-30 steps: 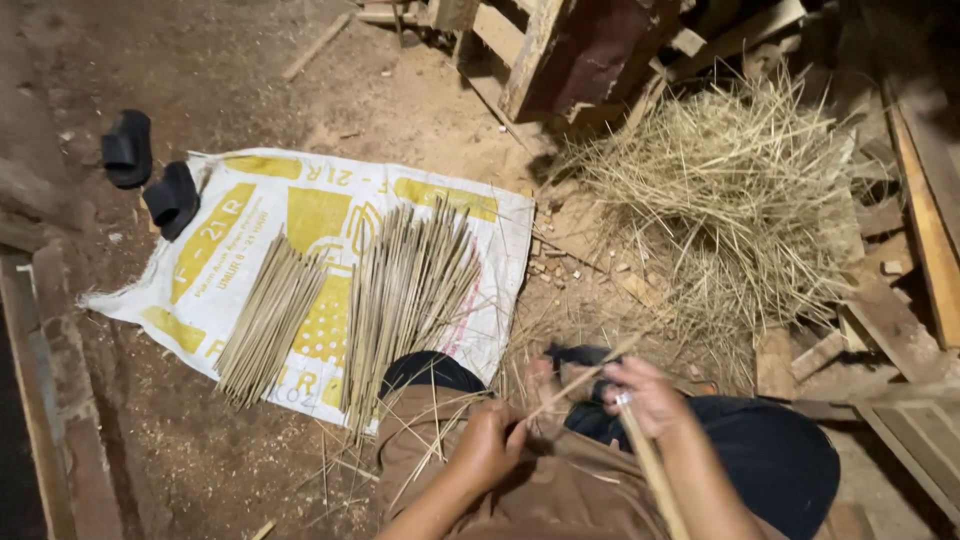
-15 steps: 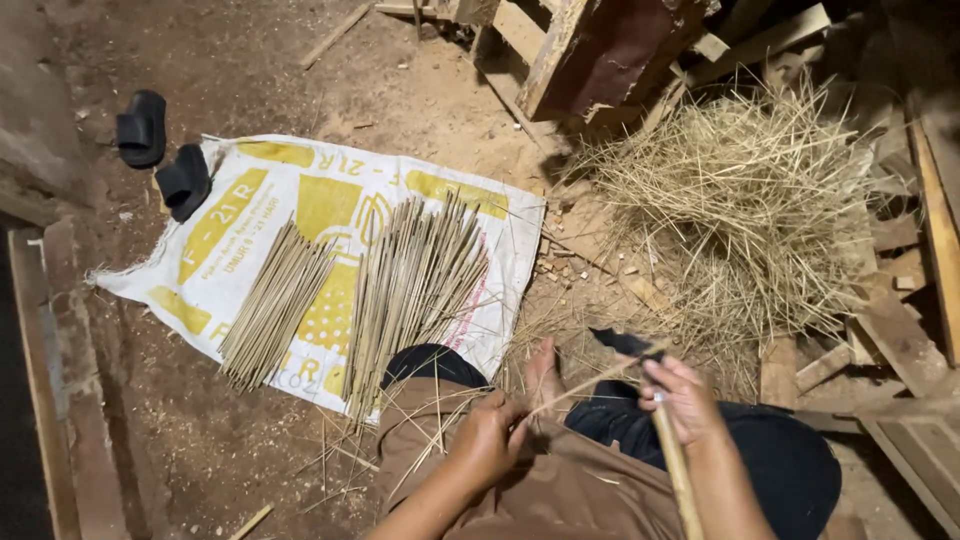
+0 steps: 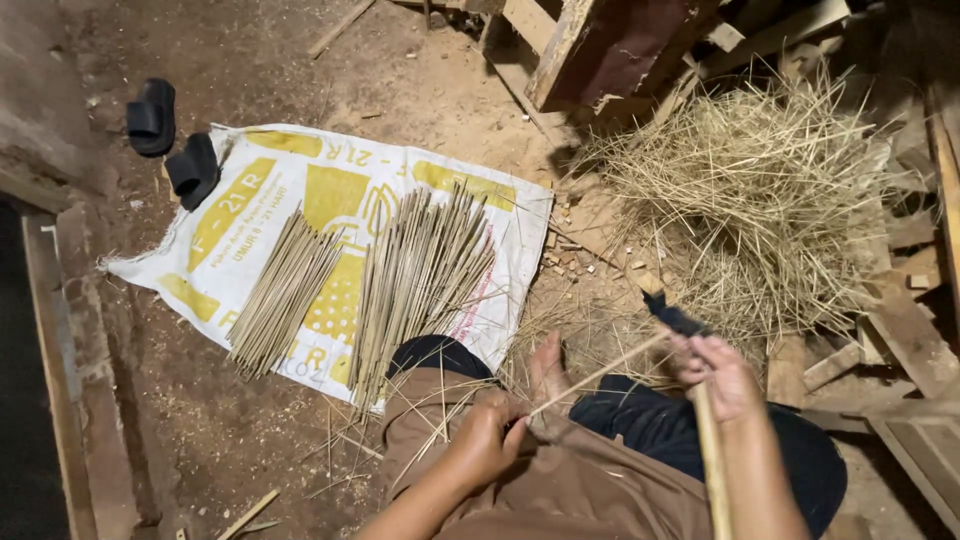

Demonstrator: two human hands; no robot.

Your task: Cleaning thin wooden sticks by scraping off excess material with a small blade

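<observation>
I sit on a dirt floor. My left hand (image 3: 488, 435) pinches one end of a thin bamboo stick (image 3: 600, 372) over my brown-trousered knee. My right hand (image 3: 722, 375) grips a knife with a dark blade (image 3: 672, 316) and a long pale handle (image 3: 708, 450), the blade resting against the stick's far end. My bare foot (image 3: 548, 366) lies below the stick. Two bundles of trimmed sticks, a smaller one (image 3: 283, 292) and a larger one (image 3: 420, 275), lie on a white and yellow sack (image 3: 250, 190) ahead on the left.
A big heap of straw-like shavings (image 3: 760, 190) fills the right side. Wooden planks and a post (image 3: 570, 40) stand at the back, more boards (image 3: 900, 330) at the right. A pair of black sandals (image 3: 170, 140) sits at the sack's far left corner.
My right hand has drawn the knife outward to the right along the stick, away from my left hand. The view has shifted slightly; the bundles have not moved.
</observation>
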